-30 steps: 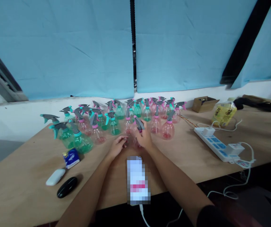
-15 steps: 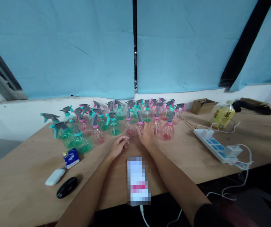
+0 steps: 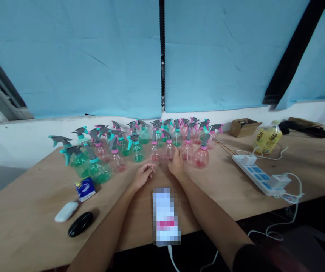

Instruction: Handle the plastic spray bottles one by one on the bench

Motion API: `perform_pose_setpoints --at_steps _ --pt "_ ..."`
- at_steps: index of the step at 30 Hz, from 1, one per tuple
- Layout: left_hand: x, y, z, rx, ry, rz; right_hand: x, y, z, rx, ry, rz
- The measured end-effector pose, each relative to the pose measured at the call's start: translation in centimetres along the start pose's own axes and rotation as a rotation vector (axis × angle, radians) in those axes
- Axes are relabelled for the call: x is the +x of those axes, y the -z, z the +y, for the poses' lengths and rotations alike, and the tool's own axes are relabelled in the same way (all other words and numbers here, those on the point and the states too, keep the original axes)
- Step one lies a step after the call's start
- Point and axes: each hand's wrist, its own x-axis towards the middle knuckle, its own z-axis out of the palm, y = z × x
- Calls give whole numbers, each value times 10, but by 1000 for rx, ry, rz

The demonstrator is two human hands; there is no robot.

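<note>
On the far left of the table (image 3: 37,226) a white case (image 3: 66,211) and a black case (image 3: 80,224) lie side by side, with a small blue packet (image 3: 85,189) just behind them. Behind those, green bottles (image 3: 94,170) begin a crowd of spray bottles that runs along the back edge. Your left hand (image 3: 142,174) rests on the wood with fingers loosely curled, holding nothing. Near it, your right hand (image 3: 177,164) lies open, its fingertips close beside a pink bottle (image 3: 168,149) standing upright in the front row; whether they touch it you cannot tell from this view. Between your forearms a phone (image 3: 166,217) lies at the near edge. Further right sit a power strip (image 3: 260,174), a yellow bottle (image 3: 268,138) and a cardboard box (image 3: 244,127).
</note>
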Motion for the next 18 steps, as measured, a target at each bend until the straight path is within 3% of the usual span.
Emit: perform_pose_setpoints --at_steps 13,18 --pt "2 0 -5 -12 -13 -4 0 -12 8 173 -57 42" --pt "2 1 -4 -10 -14 1 1 -16 12 170 -9 22"
